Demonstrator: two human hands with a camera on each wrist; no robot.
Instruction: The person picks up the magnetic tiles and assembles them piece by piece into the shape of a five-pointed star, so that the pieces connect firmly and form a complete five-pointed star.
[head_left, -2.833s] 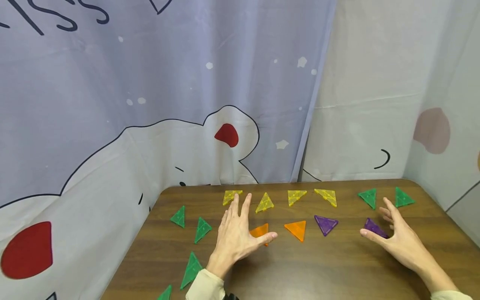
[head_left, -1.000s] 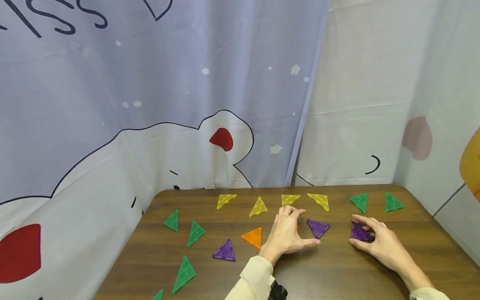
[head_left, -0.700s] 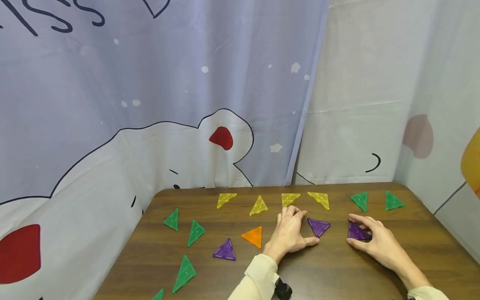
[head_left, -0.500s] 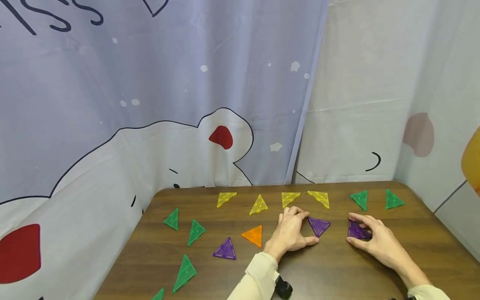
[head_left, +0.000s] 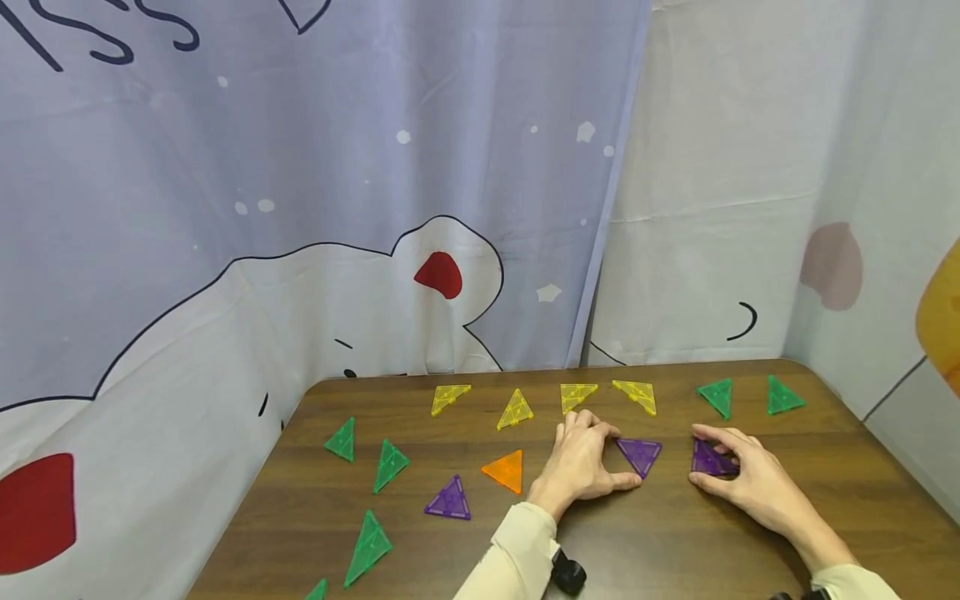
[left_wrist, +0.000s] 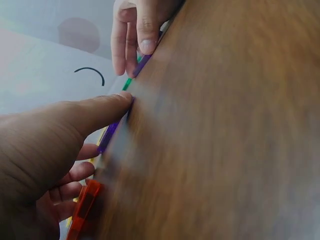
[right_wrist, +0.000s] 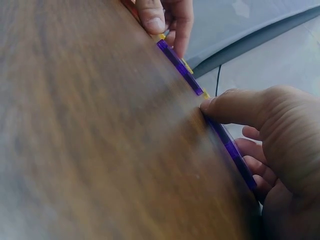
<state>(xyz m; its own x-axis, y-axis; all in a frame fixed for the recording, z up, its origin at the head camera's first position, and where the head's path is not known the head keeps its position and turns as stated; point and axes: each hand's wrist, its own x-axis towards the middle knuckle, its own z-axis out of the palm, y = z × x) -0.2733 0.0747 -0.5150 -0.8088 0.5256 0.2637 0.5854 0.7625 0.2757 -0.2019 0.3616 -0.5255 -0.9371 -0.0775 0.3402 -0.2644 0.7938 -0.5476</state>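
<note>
My left hand (head_left: 577, 467) holds a purple triangular magnetic tile (head_left: 640, 455) at its left side, thumb at the near corner and forefinger at the far one. To the right, my right hand (head_left: 753, 479) grips a second purple triangular tile (head_left: 708, 459) between thumb and fingers, covering part of it. A gap separates these two tiles, both flat on the table. In the left wrist view an orange tile (left_wrist: 85, 210) lies by the curled fingers of the left hand; in the head view that hand hides it. The right wrist view shows the right-hand tile (right_wrist: 230, 150) edge-on.
Another orange triangle (head_left: 507, 471) and a purple triangle (head_left: 449, 499) lie left of my left hand. Several yellow triangles (head_left: 516, 410) line the far edge. Green triangles lie at the left (head_left: 368, 550) and far right (head_left: 783, 396). A printed curtain (head_left: 337, 167) hangs behind the wooden table (head_left: 660, 550).
My left hand has moved right, from over the orange tiles to a purple one. My right hand has closed on the other purple tile and shifted it slightly left. Lately both hands barely move.
</note>
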